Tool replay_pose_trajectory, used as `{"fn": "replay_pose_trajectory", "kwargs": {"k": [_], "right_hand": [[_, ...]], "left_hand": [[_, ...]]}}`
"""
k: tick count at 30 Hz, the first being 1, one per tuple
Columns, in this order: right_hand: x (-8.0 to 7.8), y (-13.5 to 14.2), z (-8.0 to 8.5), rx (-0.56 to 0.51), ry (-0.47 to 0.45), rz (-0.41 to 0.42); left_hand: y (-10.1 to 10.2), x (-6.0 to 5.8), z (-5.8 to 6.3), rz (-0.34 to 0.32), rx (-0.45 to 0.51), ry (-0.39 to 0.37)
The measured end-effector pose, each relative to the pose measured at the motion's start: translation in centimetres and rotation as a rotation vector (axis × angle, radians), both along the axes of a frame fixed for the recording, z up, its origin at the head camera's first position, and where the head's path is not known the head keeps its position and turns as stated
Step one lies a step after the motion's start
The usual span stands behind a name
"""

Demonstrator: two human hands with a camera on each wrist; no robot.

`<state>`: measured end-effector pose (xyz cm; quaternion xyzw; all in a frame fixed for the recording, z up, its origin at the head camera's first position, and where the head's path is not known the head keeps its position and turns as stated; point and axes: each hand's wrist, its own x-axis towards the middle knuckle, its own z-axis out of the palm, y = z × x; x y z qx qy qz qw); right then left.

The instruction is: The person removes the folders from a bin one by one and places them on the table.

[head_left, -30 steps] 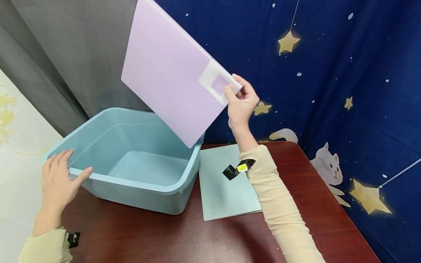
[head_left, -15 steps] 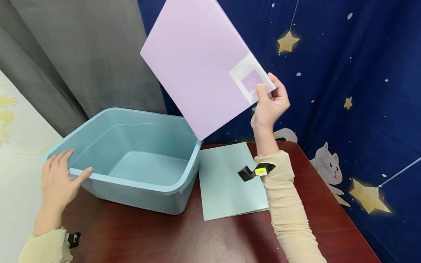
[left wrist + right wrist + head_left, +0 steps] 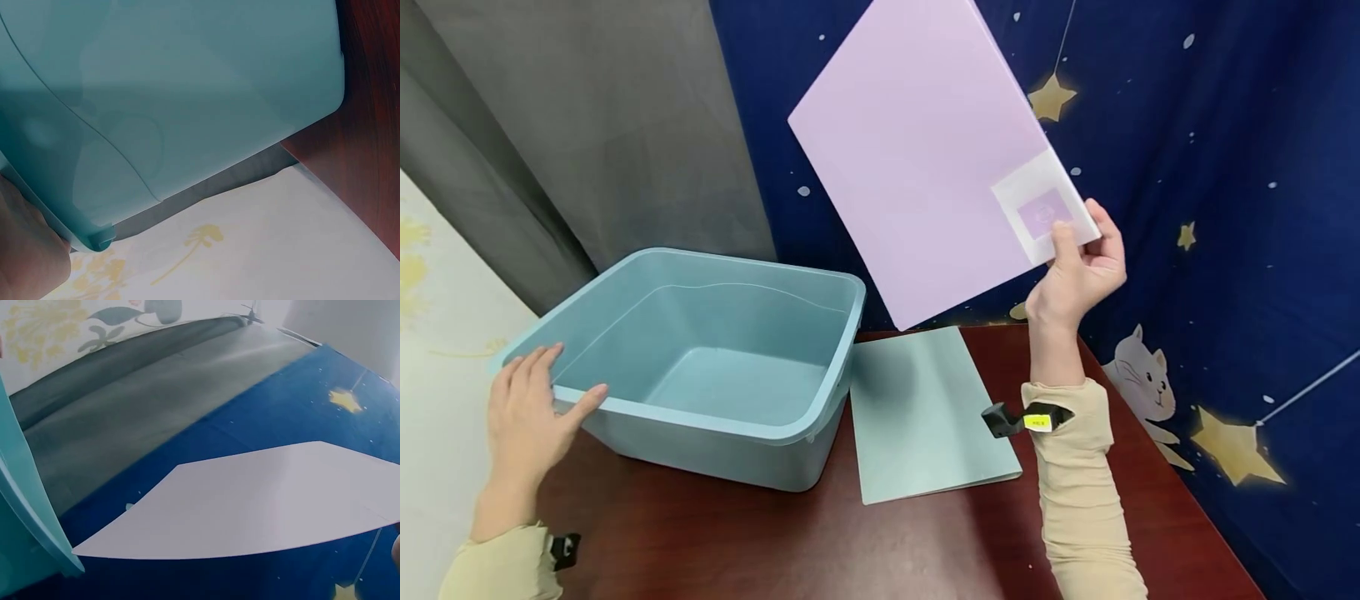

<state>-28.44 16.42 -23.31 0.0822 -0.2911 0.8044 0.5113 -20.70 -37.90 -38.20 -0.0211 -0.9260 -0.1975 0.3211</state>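
Note:
My right hand (image 3: 1075, 275) pinches a lilac file folder (image 3: 917, 158) by its lower right corner, the thumb over a white label patch. The folder is raised and tilted above the table, right of the bin, and its top runs out of the head view. In the right wrist view the folder (image 3: 250, 506) spans the middle. My left hand (image 3: 527, 408) rests on the near left rim of a blue plastic bin (image 3: 700, 417), fingers fairly straight over the edge. A pale green folder (image 3: 925, 417) lies flat on the table beside the bin, below the lilac one.
The dark red-brown table (image 3: 760, 542) carries the bin and the green folder. A grey curtain (image 3: 587, 125) and a navy star-patterned curtain (image 3: 1225, 208) hang close behind it. A white patterned cloth (image 3: 445, 333) is at the left.
My right hand has carried the lilac folder rightward from over the bin to above the green folder, and turned it more upright. My left hand has stayed on the bin's rim.

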Motion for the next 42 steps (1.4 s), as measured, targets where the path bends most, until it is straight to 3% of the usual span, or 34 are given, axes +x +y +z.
{"fn": "replay_pose_trajectory", "kwargs": {"k": [11,22,42], "right_hand": [[1.2,2.7,-2.2,0.006,0.003,-0.071],[3.5,6.1,-4.6,0.008,0.049,-0.162],[6.6,9.7,-9.8,-0.087,-0.088,-0.219]], "left_hand": [[-0.1,0.1,0.0,0.008,0.002,-0.019],[0.2,-0.1,0.0,0.001,-0.003,-0.033],[0.2,-0.4,0.1,-0.003,0.001,-0.022]]}}
